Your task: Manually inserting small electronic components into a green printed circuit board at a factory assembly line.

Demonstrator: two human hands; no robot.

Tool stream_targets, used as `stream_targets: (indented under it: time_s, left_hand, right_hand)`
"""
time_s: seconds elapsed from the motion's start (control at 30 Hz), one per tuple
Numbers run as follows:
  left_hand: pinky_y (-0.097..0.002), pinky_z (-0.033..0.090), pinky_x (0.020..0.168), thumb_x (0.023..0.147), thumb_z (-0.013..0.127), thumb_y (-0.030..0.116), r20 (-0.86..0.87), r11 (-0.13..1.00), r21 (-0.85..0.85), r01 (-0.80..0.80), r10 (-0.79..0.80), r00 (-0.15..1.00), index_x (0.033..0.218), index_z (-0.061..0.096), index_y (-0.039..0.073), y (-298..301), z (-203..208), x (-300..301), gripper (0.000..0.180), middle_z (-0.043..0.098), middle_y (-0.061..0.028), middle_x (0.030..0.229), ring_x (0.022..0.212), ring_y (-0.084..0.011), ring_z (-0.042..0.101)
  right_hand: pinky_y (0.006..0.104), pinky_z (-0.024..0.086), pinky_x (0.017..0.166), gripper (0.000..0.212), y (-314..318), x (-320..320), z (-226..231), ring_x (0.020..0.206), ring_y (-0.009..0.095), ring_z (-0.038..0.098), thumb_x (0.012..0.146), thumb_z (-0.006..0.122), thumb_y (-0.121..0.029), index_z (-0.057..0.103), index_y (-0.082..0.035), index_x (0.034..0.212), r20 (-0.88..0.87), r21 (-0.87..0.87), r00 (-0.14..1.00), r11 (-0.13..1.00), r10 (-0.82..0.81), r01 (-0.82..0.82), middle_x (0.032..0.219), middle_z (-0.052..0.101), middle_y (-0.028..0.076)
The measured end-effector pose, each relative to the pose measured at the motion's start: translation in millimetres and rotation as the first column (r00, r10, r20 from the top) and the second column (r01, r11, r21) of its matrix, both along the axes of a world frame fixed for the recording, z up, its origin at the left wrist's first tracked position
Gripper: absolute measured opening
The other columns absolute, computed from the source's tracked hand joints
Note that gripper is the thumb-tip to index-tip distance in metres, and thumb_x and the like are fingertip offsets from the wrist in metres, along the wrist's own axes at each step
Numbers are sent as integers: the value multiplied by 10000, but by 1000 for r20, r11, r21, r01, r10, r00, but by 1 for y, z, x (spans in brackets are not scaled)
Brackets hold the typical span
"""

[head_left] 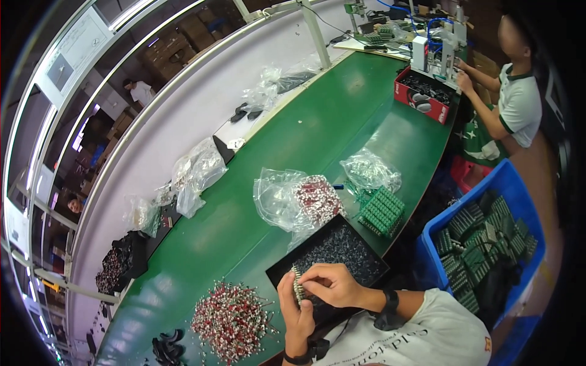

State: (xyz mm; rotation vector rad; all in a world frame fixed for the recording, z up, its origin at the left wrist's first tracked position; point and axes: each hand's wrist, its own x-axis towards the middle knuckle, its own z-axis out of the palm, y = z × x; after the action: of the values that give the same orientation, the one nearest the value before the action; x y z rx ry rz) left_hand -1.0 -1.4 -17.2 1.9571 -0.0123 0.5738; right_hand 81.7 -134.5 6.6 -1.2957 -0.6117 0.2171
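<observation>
My left hand (295, 314) holds a narrow, pale greenish strip (298, 283) upright, its edge lined with small parts. Over it my right hand (332, 284) is closed in a pinch, fingertips at the strip; whatever they grip is too small to make out. Both hands are above the near left side of a black tray (377, 266) filled with small dark, glassy-looking pieces (342, 247). Left of my hands lies a heap of small red and silver parts with wires (233, 320). Dark bands circle both wrists.
Beyond the tray lie a plastic bag of red and white parts (320, 198) and a stack of green boards (381, 211). A blue bin (431, 235) of green boards stands at right. Black parts (168, 349) lie near left. A co-worker (519, 100) sits far right beside a red box (421, 105).
</observation>
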Motion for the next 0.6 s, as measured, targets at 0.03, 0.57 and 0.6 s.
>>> stream_targets:
  time_s: [0.03, 0.57, 0.6]
  left_hand:
    - [-443, 388, 1029, 975, 486, 555, -10, 1000, -26, 8, -8, 1000, 1409, 409, -27, 0, 0, 0, 730, 430, -260, 1377, 1231, -372, 482]
    - [-399, 460, 921, 962, 478, 593, 31, 966, -215, -142, 152, 988, 1455, 319, -8, -14, 13, 3, 793, 542, -192, 1220, 1064, -286, 568]
    - [-380, 469, 899, 955, 473, 616, 35, 962, -228, -152, 164, 986, 1467, 293, -8, -5, 13, 0, 827, 551, -175, 1192, 1033, -261, 574]
  right_hand:
    - [232, 540, 657, 121, 0, 0, 0, 767, 101, 673, 882, 651, -14, 690, -3, 996, 53, -23, 998, 999, -26, 27, 874, 688, 77]
    - [212, 496, 606, 83, 3, -4, -8, 707, 24, 595, 844, 671, -28, 674, -3, 923, -116, 147, 991, 986, -68, 85, 825, 671, 12]
    - [241, 481, 571, 93, 1, 1, -6, 655, 60, 601, 835, 672, -55, 674, -1, 912, 38, 49, 993, 993, -107, 105, 796, 665, 36]
